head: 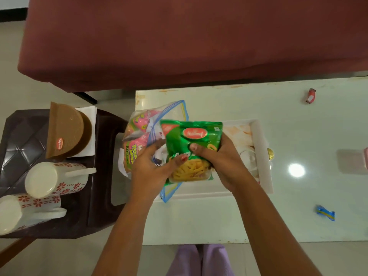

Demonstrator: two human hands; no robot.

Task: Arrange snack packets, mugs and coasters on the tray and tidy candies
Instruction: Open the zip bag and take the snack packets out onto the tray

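My right hand [223, 162] grips a green snack packet [191, 140] with yellow sticks showing through its window, held above the white tray [260, 152]. My left hand [151, 168] pinches the rim of a clear zip bag [157, 124] that holds pink snack packets [137, 136]. The green packet lies partly over the bag's mouth. Two white mugs with red flowers [53, 178] [25, 212] lie on their sides on a dark stool at the left. Brown coasters in a holder [67, 130] stand behind them. A red candy [310, 95] and a blue candy [325, 213] lie on the table.
The white glossy table [298, 196] carries the tray near its left end. A dark brown plastic stool [95, 196] stands to the left of the table. A maroon sofa [179, 36] fills the far side. A white napkin [89, 114] lies under the coaster holder.
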